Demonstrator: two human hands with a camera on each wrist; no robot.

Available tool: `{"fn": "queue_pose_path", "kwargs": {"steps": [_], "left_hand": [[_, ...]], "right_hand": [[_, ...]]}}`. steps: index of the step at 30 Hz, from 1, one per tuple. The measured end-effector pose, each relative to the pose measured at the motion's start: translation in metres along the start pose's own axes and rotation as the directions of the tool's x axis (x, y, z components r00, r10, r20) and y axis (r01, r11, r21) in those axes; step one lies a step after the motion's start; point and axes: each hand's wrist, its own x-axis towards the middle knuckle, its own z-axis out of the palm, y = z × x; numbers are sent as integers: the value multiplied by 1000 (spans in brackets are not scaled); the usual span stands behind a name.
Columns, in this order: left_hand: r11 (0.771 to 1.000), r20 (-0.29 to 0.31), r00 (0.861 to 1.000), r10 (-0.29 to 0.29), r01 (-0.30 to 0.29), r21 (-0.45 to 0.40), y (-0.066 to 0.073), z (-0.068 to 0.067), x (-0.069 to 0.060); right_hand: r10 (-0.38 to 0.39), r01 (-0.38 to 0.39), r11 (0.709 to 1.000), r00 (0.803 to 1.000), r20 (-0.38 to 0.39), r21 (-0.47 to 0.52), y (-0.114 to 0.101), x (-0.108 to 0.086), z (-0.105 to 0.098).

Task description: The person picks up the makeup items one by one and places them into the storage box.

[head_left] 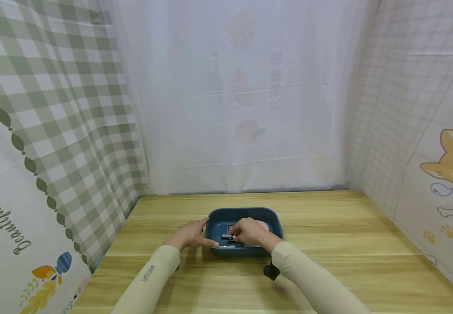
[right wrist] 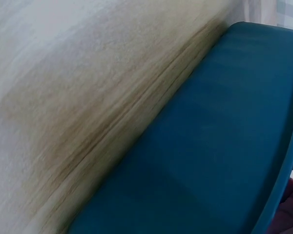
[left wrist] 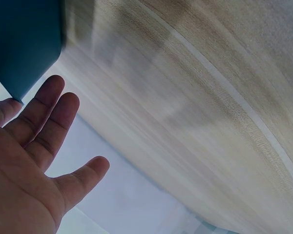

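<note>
A dark blue bin (head_left: 246, 252) stands on the wooden table. My right hand (head_left: 250, 231) reaches down into it, and its fingertips pinch a small dark cylinder (head_left: 227, 237), perhaps a battery. Spread at the bin's left side, my left hand (head_left: 191, 235) touches the rim with the thumb and a finger. In the left wrist view the left hand's fingers (left wrist: 53, 117) are extended beside the bin's corner (left wrist: 29, 48). The right wrist view shows mostly the bin's outer wall (right wrist: 200, 136); only a dark part of the right hand (right wrist: 288, 214) appears at the edge.
Inside the bin lie a pale pink round thing (head_left: 263, 224), a small brownish flat thing (head_left: 230, 228) partly covered, and a slim silvery thing (head_left: 226, 247) along the near wall. The wooden table (head_left: 328, 244) extends around the bin, with cloth curtains (head_left: 242, 174) behind and at both sides.
</note>
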Motion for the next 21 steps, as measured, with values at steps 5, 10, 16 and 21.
{"fn": "queue_pose_path", "kwargs": {"steps": [5, 10, 16, 21], "left_hand": [[1000, -1, 1000, 0, 0, 20, -1, 0, 1], [1000, 0, 1000, 4, -4, 18, -2, 0, 1], [1000, 1, 1000, 15, -15, 14, -2, 0, 1], [1000, 1, 1000, 17, -17, 14, -2, 0, 1]], "right_hand": [[-35, 35, 999, 999, -1, -24, -3, 3, 4], [-37, 37, 999, 999, -9, -36, -6, 4, 6], [-29, 28, 998, 1000, -7, -58, -7, 5, 9], [-20, 20, 996, 1000, -5, -88, -7, 6, 11]]}}
